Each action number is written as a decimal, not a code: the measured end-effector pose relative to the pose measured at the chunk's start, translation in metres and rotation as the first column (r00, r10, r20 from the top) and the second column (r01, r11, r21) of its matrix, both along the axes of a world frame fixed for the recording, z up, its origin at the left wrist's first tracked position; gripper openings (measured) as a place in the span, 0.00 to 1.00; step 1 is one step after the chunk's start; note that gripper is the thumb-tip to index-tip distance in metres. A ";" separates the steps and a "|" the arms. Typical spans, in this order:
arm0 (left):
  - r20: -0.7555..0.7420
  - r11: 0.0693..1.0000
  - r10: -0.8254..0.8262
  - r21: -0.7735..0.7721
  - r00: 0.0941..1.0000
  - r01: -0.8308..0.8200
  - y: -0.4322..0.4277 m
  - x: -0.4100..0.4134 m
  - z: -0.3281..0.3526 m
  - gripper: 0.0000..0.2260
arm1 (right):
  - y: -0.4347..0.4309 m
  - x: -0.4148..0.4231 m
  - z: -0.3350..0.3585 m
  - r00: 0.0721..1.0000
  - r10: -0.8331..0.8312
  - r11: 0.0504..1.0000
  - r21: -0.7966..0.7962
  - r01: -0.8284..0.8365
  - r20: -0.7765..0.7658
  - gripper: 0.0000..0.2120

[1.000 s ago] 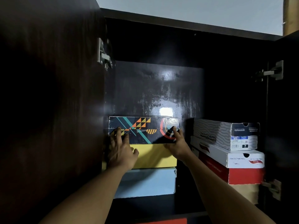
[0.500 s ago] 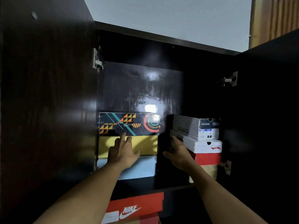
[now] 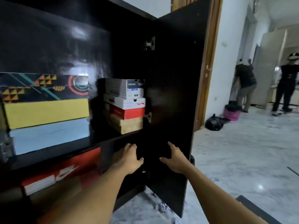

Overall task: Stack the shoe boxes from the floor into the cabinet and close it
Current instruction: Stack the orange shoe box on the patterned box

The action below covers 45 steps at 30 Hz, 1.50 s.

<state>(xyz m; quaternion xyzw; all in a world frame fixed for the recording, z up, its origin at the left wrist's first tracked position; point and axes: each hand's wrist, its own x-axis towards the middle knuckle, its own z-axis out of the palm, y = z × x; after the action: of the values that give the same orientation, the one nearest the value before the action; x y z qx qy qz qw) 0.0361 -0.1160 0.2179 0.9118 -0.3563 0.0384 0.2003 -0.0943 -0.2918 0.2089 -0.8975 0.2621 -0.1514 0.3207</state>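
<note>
The dark cabinet stands open, and its right door (image 3: 176, 81) swings out toward me. On the upper shelf, a patterned black box (image 3: 43, 87) lies on a yellow box (image 3: 47, 112) and a light blue box (image 3: 50, 135). Beside them rises a second stack (image 3: 126, 105) of grey, white, red and tan boxes. A red Nike box (image 3: 61, 172) sits on the lower shelf. My left hand (image 3: 127, 159) and my right hand (image 3: 175, 158) hover with relaxed fingers in front of the door's inner face, holding nothing.
To the right, marbled floor (image 3: 242, 159) runs to a doorway with a wooden frame (image 3: 208, 62). A black bag (image 3: 213, 122) and a pink basket (image 3: 231, 113) lie by the wall. Two people (image 3: 246, 81) stand far off at the right.
Both hands left the patterned box and dropped below the shelf. My view swung right, bringing the right door and the room beyond into sight.
</note>
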 end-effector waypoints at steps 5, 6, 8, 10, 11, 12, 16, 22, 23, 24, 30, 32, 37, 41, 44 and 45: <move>0.056 0.986 -0.155 0.066 0.986 0.151 -0.051 -0.045 -0.040 0.24 | -0.040 -0.087 -0.051 0.976 -0.172 0.985 -0.012 0.172 -0.134 0.42; 0.049 0.980 -0.190 0.069 0.981 0.187 -0.063 -0.056 -0.048 0.24 | -0.050 -0.106 -0.062 0.961 -0.224 0.974 -0.011 0.225 -0.163 0.42; 0.025 0.959 -0.270 0.091 0.963 0.267 -0.084 -0.077 -0.068 0.23 | -0.065 -0.145 -0.080 0.921 -0.322 0.945 -0.015 0.326 -0.218 0.43; -0.011 0.931 -0.352 0.098 0.936 0.351 -0.103 -0.096 -0.091 0.21 | -0.079 -0.181 -0.097 0.880 -0.402 0.910 -0.007 0.414 -0.253 0.44; -0.029 0.915 -0.388 0.107 0.921 0.388 -0.112 -0.104 -0.104 0.21 | -0.084 -0.197 -0.104 0.858 -0.437 0.892 -0.010 0.451 -0.271 0.44; -0.044 0.898 -0.420 0.124 0.907 0.422 -0.122 -0.111 -0.117 0.21 | -0.091 -0.211 -0.112 0.834 -0.471 0.874 -0.023 0.486 -0.288 0.44; -0.101 0.832 -0.522 0.161 0.847 0.532 -0.163 -0.142 -0.155 0.23 | -0.111 -0.256 -0.147 0.763 -0.558 0.813 -0.029 0.582 -0.326 0.42; -0.201 0.733 -0.599 0.251 0.775 0.632 -0.215 -0.193 -0.213 0.25 | -0.130 -0.328 -0.228 0.684 -0.643 0.709 0.071 0.702 -0.344 0.44; -0.234 0.725 -0.594 0.258 0.770 0.638 -0.223 -0.201 -0.225 0.27 | -0.133 -0.342 -0.242 0.672 -0.657 0.687 0.096 0.720 -0.342 0.45; -0.274 0.717 -0.587 0.260 0.762 0.646 -0.231 -0.209 -0.238 0.29 | -0.137 -0.356 -0.256 0.657 -0.671 0.663 0.119 0.739 -0.342 0.46; -0.509 0.643 -0.591 0.171 0.626 0.746 -0.258 -0.229 -0.311 0.38 | -0.153 -0.450 -0.343 0.593 -0.731 0.544 0.238 0.805 -0.338 0.61; -0.570 0.645 -0.579 0.117 0.583 0.755 -0.264 -0.230 -0.329 0.44 | -0.145 -0.460 -0.343 0.576 -0.766 0.514 0.267 0.815 -0.286 0.63; -0.719 0.661 -0.550 -0.064 0.425 0.748 -0.265 -0.230 -0.375 0.54 | -0.149 -0.466 -0.371 0.617 -0.724 0.464 0.445 0.766 -0.307 0.72; -0.774 0.672 -0.521 -0.110 0.361 0.732 -0.264 -0.232 -0.402 0.63 | -0.164 -0.463 -0.391 0.675 -0.706 0.477 0.562 0.676 -0.213 0.67; -0.757 0.687 -0.527 -0.112 0.386 0.718 -0.271 -0.234 -0.415 0.69 | -0.165 -0.465 -0.401 0.688 -0.707 0.516 0.545 0.660 -0.163 0.66; -0.750 0.688 -0.533 -0.114 0.392 0.717 -0.273 -0.235 -0.415 0.68 | -0.165 -0.465 -0.402 0.692 -0.706 0.533 0.528 0.661 -0.153 0.66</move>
<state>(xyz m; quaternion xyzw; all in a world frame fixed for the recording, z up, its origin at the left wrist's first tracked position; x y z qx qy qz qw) -0.1987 -0.3886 -0.1971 0.6571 -0.5632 -0.4509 0.2182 -0.5593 -0.4564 -0.1932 -0.5853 0.6104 -0.2184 0.4870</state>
